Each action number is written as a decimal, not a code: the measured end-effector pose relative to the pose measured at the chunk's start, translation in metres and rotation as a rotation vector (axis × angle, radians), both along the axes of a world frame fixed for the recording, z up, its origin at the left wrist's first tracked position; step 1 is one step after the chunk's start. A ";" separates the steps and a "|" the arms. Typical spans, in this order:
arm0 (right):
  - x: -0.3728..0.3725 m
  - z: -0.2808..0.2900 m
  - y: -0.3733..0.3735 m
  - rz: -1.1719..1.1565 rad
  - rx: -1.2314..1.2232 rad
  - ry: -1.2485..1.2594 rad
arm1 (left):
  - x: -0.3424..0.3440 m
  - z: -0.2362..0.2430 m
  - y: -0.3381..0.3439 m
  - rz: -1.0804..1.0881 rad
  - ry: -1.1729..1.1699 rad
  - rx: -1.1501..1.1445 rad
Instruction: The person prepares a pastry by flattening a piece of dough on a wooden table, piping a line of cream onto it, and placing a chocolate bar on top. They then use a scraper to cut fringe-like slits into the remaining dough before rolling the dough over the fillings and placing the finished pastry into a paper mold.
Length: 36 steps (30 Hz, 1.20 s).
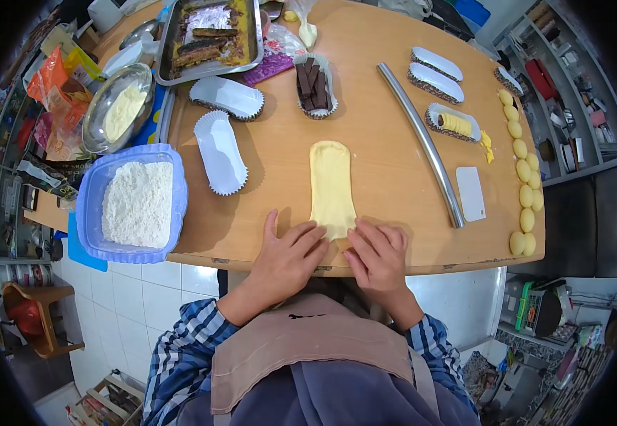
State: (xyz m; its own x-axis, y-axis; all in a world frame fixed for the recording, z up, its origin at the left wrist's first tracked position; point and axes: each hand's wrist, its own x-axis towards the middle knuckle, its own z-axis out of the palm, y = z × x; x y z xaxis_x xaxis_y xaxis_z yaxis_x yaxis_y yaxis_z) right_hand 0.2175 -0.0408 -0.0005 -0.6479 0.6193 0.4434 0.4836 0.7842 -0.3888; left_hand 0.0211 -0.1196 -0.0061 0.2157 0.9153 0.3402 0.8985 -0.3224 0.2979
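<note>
A flat, elongated strip of pale yellow dough [332,186] lies on the wooden table [386,170], running away from me. My left hand [287,257] and my right hand [377,254] rest on its near end, fingertips pressing the dough's edge at the table's front. Neither hand holds anything else. Past the far end of the strip, a paper case of chocolate bars [314,85] stands.
A blue tub of flour [138,202] sits at the left edge. Empty white paper cases [220,153] lie beside it. A metal rod [422,142], a white scraper [470,193], dough balls [525,170], a baking tray [213,35] and a steel bowl [118,106] surround the dough.
</note>
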 end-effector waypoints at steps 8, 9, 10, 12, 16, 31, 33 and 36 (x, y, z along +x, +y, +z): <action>0.003 -0.007 0.000 0.105 0.057 -0.030 | 0.006 0.002 0.011 0.030 0.014 0.013; 0.004 -0.008 0.000 0.107 0.070 -0.014 | 0.006 0.002 0.011 0.032 0.002 0.007; 0.005 -0.007 -0.001 0.104 0.068 -0.016 | 0.006 0.001 0.009 0.030 0.000 0.006; 0.005 -0.002 -0.003 0.103 0.028 0.019 | 0.004 -0.002 0.006 0.013 0.002 0.028; -0.010 -0.003 -0.002 0.046 0.028 0.098 | 0.005 -0.003 0.005 -0.002 -0.034 0.031; -0.012 -0.009 -0.018 0.109 0.108 0.041 | 0.004 -0.013 -0.012 0.036 -0.037 0.193; -0.022 -0.003 -0.020 0.093 0.081 0.071 | 0.004 -0.012 -0.011 0.015 -0.040 0.163; -0.018 -0.017 -0.022 0.139 0.115 0.070 | 0.002 -0.013 -0.010 -0.041 -0.095 0.188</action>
State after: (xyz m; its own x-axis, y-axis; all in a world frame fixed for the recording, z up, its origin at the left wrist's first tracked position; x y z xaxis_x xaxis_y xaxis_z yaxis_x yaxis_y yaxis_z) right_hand 0.1999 -0.0630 -0.0174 -0.6889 0.4687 0.5530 0.3421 0.8828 -0.3220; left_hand 0.0227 -0.1296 -0.0195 0.2106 0.8248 0.5247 0.8543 -0.4162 0.3114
